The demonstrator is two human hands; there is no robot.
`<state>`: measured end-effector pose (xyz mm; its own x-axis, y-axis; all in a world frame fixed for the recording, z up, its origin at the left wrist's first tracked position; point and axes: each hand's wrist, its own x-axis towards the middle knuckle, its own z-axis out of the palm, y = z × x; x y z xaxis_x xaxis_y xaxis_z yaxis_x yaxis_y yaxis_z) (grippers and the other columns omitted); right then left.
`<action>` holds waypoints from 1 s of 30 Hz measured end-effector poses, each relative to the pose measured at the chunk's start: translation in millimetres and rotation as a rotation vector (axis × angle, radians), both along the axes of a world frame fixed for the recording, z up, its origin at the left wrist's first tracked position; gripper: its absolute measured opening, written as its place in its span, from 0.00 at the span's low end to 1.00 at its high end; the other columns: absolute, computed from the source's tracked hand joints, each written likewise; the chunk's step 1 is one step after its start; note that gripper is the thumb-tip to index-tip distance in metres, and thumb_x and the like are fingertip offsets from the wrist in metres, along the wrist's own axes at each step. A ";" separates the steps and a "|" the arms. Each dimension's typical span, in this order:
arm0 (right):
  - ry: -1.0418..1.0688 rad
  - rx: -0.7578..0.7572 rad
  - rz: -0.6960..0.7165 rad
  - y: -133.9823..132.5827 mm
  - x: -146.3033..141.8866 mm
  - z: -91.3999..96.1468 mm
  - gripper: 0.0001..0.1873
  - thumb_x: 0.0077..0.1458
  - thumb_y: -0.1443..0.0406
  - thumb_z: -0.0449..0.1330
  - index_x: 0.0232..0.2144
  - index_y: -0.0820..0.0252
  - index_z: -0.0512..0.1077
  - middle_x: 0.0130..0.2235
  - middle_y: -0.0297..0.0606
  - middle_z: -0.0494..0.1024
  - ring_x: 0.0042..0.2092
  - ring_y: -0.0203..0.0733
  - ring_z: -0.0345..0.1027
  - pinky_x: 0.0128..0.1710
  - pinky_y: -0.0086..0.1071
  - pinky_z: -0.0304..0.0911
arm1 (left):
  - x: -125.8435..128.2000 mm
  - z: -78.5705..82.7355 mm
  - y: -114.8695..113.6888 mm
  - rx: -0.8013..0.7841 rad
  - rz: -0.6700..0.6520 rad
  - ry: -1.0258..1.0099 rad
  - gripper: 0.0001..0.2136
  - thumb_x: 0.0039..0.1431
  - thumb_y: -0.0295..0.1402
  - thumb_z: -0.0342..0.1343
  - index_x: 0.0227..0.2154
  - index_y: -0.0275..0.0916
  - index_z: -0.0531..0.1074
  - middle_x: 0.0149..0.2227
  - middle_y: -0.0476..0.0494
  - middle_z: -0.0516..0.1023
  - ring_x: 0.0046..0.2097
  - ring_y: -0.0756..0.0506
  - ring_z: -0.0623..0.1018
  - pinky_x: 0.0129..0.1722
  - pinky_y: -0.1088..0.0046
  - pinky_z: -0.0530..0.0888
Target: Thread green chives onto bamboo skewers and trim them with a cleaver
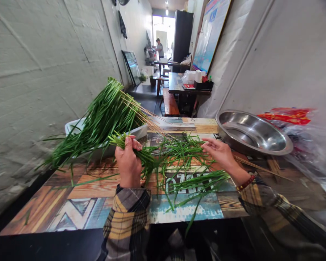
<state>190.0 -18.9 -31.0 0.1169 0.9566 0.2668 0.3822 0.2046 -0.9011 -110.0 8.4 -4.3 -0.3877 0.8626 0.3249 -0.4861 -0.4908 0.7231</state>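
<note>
My left hand (129, 159) is closed around a small bunch of garlic chives (146, 157), its pale cut ends sticking out above the thumb. Over the table my right hand (218, 152) reaches in from the right, thumb and fingers drawn together at the edge of the loose chives (183, 148). What lies between those fingertips is too small to make out. More loose chives (198, 181) spread below that hand. To the left, a large heap of chives (97, 119) with thin wooden skewers (141, 110) in it fills a white tub (72, 126).
A steel basin (254, 132) stands at the right, beside clear plastic bags (304, 148). Several skewers (260, 167) lie under my right forearm. Walls rise on both sides. Farther back are another table (176, 81), a bench (170, 101) and a standing person (159, 49).
</note>
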 end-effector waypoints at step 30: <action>-0.563 0.227 0.612 7.9 -106.2 18.9 0.11 0.58 0.71 0.54 0.40 0.57 0.75 0.40 0.36 0.77 0.42 0.37 0.69 0.45 0.32 0.64 | 5.8 10.1 -15.1 0.004 -0.067 0.090 0.09 0.56 0.38 0.58 0.27 0.38 0.68 0.19 0.56 0.56 0.21 0.55 0.60 0.23 0.79 0.63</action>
<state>83.8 -11.1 -12.1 -0.6091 0.7247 0.3222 0.5238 0.6726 -0.5228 -104.3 -6.8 5.8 -0.2986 0.8843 0.3590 -0.4508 -0.4622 0.7637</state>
